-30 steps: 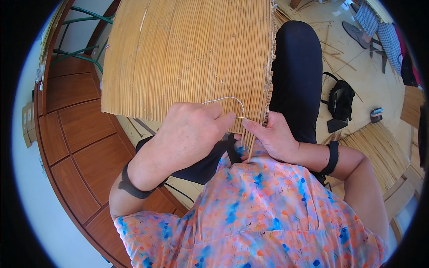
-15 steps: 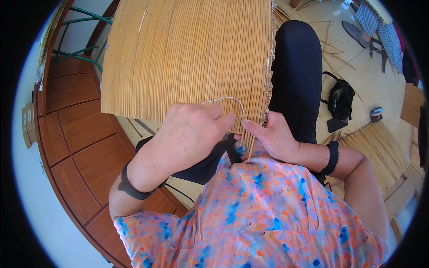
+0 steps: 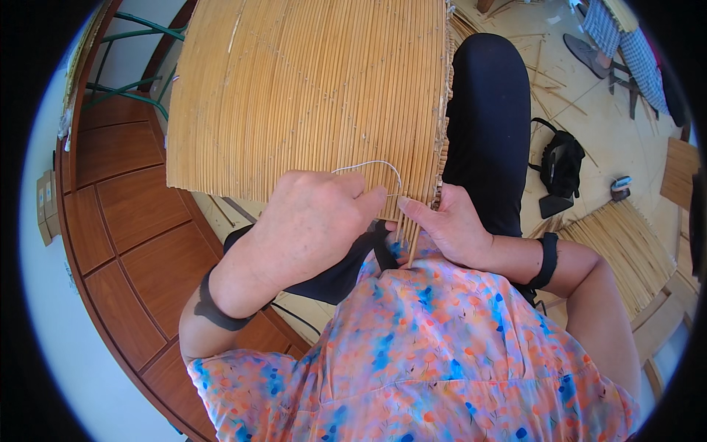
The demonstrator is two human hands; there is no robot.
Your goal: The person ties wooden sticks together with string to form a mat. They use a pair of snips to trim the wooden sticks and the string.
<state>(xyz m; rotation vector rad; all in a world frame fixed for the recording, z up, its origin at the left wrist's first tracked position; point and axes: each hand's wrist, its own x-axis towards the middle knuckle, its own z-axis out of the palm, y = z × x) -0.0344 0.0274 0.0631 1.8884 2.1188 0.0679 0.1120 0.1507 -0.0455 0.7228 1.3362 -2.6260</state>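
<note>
A large mat of thin straw-coloured stalks (image 3: 309, 96) lies over my lap, its lines of stalks running away from me. At its near right corner my left hand (image 3: 317, 217) is closed in a pinch, with a white cord (image 3: 379, 161) looping out from it over the stalks. The cord's other end drops between the two thumbs. My right hand (image 3: 453, 228) grips the mat's corner, thumb on top, other fingers mostly hidden beneath. Several loose stalk ends (image 3: 413, 247) jut toward me below that thumb. What the left fingertips pinch is partly covered.
A reddish-brown wooden bench (image 3: 162, 272) curves along my left. On the floor at right lie a black bag (image 3: 561, 163), scattered stalks and a second stalk mat (image 3: 618, 247). Another person's shoe (image 3: 587, 56) and checked trousers (image 3: 639, 62) show at the far right, beside a small stool.
My hands, the cord and the mat hold the same place. At the far right, the other person's checked trousers have shifted slightly.
</note>
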